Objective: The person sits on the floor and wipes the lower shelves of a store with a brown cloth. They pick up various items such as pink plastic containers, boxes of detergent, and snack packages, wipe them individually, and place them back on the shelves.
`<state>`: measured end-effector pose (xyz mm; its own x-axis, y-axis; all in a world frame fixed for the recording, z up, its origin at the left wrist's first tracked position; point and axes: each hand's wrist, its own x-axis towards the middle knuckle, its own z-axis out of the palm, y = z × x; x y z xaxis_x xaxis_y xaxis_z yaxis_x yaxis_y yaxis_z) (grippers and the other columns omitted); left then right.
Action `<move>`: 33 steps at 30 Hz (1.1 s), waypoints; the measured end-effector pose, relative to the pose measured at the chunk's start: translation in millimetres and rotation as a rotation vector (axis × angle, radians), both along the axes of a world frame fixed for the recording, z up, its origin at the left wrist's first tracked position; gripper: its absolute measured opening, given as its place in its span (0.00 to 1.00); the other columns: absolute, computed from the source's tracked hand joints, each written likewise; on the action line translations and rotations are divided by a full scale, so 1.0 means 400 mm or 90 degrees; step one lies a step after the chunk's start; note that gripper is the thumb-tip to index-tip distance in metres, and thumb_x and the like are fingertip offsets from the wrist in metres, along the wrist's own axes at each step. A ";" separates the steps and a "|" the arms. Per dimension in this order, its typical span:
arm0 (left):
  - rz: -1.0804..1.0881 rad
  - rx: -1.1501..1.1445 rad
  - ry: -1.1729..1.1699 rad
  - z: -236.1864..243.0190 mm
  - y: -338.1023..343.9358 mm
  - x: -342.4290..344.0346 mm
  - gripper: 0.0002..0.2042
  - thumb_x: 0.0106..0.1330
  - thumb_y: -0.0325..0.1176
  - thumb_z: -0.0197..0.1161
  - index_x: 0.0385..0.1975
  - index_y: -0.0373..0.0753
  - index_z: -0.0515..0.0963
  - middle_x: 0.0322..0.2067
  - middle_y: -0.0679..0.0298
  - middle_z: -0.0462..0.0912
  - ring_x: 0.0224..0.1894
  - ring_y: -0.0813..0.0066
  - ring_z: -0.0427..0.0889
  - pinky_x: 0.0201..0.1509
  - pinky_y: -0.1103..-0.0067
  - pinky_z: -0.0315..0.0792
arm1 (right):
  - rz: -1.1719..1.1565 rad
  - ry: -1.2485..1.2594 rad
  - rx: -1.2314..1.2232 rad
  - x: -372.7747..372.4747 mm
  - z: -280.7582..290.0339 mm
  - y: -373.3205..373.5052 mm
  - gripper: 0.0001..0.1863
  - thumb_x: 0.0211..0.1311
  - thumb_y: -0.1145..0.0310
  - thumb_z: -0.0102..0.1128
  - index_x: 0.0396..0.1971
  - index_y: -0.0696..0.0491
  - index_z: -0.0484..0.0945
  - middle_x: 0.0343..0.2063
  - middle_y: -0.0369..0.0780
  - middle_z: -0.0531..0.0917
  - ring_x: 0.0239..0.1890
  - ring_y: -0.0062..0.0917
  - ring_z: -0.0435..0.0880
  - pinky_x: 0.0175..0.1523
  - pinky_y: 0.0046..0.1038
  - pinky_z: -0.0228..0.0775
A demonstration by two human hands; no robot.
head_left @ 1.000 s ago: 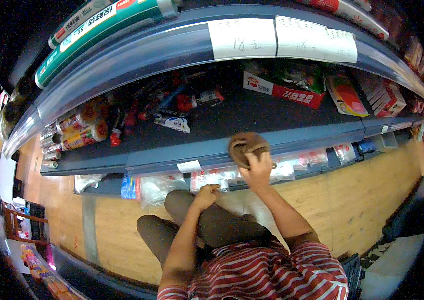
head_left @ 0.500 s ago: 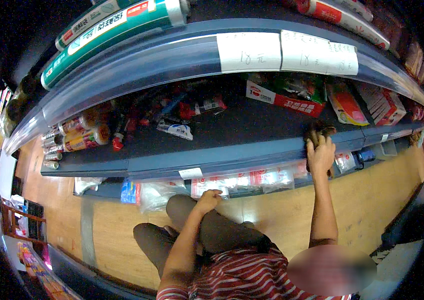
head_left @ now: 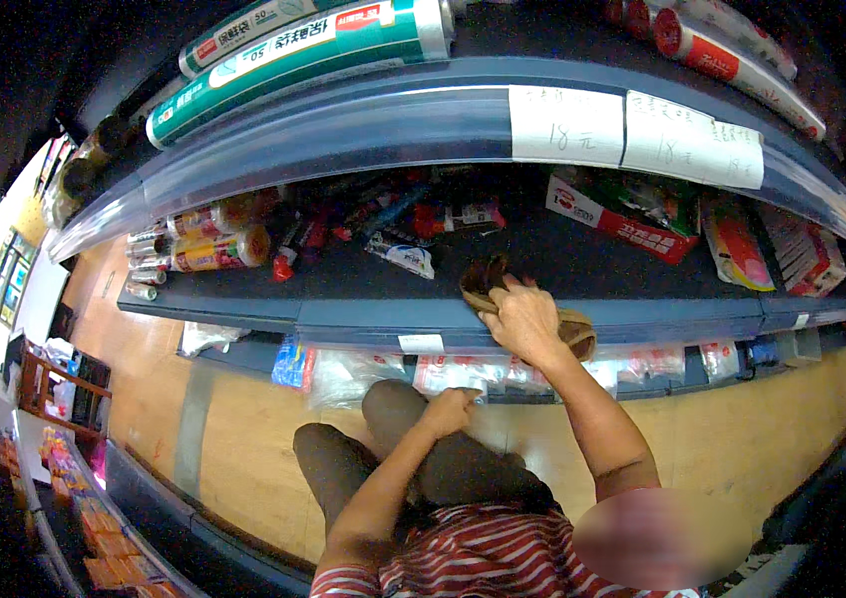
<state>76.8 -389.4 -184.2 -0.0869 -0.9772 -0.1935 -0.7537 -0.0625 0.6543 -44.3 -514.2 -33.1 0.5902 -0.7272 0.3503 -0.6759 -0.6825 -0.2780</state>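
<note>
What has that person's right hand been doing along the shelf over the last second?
The right hand, pressing a brown cloth on the shelf, swept out to the right and has now come back toward the middle. The left hand stayed resting on the knee; the shelf goods did not move.

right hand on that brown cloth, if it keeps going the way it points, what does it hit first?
The right hand points up-left over the brown cloth. First in line looks like the white packet on the dark shelf, though depth is unclear.
</note>
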 end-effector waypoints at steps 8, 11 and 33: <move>0.174 -0.335 0.094 0.295 0.034 0.078 0.09 0.46 0.23 0.50 0.25 0.34 0.76 0.22 0.54 0.76 0.22 0.62 0.76 0.25 0.75 0.70 | -0.217 0.027 0.073 -0.178 0.006 -0.058 0.13 0.38 0.59 0.57 0.20 0.54 0.75 0.17 0.45 0.76 0.24 0.38 0.75 0.30 0.35 0.67; 0.242 -0.454 -0.066 0.341 -0.055 0.175 0.07 0.44 0.23 0.51 0.23 0.32 0.75 0.21 0.54 0.76 0.23 0.62 0.75 0.27 0.74 0.69 | -0.323 0.014 0.087 -0.269 0.019 -0.071 0.14 0.38 0.59 0.57 0.22 0.55 0.76 0.22 0.46 0.76 0.26 0.40 0.74 0.33 0.35 0.66; 0.090 -0.265 -0.466 0.432 -0.151 0.306 0.19 0.32 0.37 0.57 0.29 0.36 0.72 0.35 0.55 0.72 0.42 0.59 0.67 0.41 0.70 0.64 | -0.401 -0.053 -0.049 -0.263 -0.041 -0.078 0.16 0.35 0.58 0.58 0.16 0.58 0.74 0.20 0.47 0.75 0.28 0.38 0.72 0.34 0.35 0.63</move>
